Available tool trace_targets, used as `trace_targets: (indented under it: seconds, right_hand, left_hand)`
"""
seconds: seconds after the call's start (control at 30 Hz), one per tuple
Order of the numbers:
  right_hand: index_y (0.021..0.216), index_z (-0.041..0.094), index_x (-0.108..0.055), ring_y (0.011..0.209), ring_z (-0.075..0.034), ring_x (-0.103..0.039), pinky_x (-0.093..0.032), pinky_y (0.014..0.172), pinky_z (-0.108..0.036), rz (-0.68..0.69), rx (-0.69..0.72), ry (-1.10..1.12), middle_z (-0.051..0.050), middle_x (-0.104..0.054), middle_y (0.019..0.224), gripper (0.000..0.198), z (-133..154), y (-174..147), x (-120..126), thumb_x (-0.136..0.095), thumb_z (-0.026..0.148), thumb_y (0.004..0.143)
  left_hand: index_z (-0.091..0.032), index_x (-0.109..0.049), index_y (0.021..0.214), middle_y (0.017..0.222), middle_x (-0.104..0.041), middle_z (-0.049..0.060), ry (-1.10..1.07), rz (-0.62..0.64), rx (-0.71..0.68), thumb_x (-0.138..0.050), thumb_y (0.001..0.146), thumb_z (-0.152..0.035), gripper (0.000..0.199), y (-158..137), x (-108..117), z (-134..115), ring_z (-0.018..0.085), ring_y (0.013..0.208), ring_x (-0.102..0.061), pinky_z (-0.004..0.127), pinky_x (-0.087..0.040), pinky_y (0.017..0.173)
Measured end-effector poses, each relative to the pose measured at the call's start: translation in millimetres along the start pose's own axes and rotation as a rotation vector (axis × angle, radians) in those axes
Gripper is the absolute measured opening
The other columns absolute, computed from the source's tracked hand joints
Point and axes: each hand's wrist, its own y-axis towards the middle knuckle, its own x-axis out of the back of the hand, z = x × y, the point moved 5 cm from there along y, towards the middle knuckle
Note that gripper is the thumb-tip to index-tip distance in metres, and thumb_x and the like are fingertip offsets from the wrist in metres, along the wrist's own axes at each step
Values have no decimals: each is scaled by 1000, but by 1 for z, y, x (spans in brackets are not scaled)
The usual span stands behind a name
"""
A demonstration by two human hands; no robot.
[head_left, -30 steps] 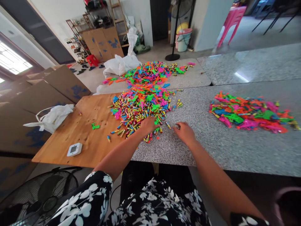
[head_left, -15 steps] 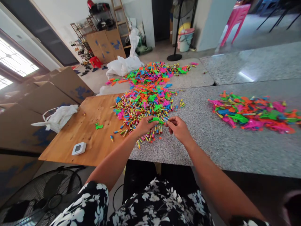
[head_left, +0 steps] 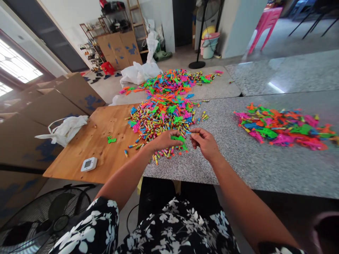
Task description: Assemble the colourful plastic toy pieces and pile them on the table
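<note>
In my left hand [head_left: 164, 140] is a green toy gun [head_left: 180, 139], gripped between thumb and fingers. My right hand [head_left: 203, 141] pinches a small tube [head_left: 188, 133] with a pale blue end, close beside the gun; whether the two touch I cannot tell. Just beyond both hands spreads a pile of small printed tubes [head_left: 150, 125], mostly yellow and red, with toy guns in green, pink, orange and blue lying on top. To the right, a separate heap of colourful toy guns [head_left: 283, 128] rests on the grey speckled table [head_left: 222, 158].
A wooden board [head_left: 106, 123] on the left carries a single green toy gun [head_left: 111, 139], a white digital timer [head_left: 89, 164] and a white plastic bag [head_left: 66, 130]. Cardboard boxes [head_left: 53, 109] stand beyond it. A black fan [head_left: 58, 215] is at the lower left.
The green toy gun has turned in my left hand, its one end now pointing more downward. My right hand has shifted slightly right, still pinching the small tube.
</note>
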Motion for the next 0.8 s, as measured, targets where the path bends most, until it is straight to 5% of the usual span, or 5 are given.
trace_targets:
  seconds: [0.17,0.43,0.8]
  right_hand:
    - [102,21,-67,49,-9,-50,-42,46,-24,21,30,-56,3,-64,72,34,4,-3,-5,-72,47,81]
    - [87,20,-66,41,-10,-44,-38,39,-24,-38,-12,-83,7,-53,53,26,-2,-1,0,-72,44,78]
    - [74,21,-62,35,-10,-46,-32,34,-22,-4,-88,-189,3,-59,51,24,-2,2,4,-69,43,79]
  left_hand:
    - [-18,-70,103,80,-65,-2,18,-23,70,-78,79,-45,37,1,1,3,10,66,-55,22,-43,62]
    - [-15,-73,100,76,-68,1,-38,-57,119,-74,81,-42,33,1,-2,3,11,62,-61,22,-47,61]
    - [-17,-72,105,79,-70,0,54,67,133,-66,83,-29,26,-3,-15,-10,10,61,-65,21,-50,59]
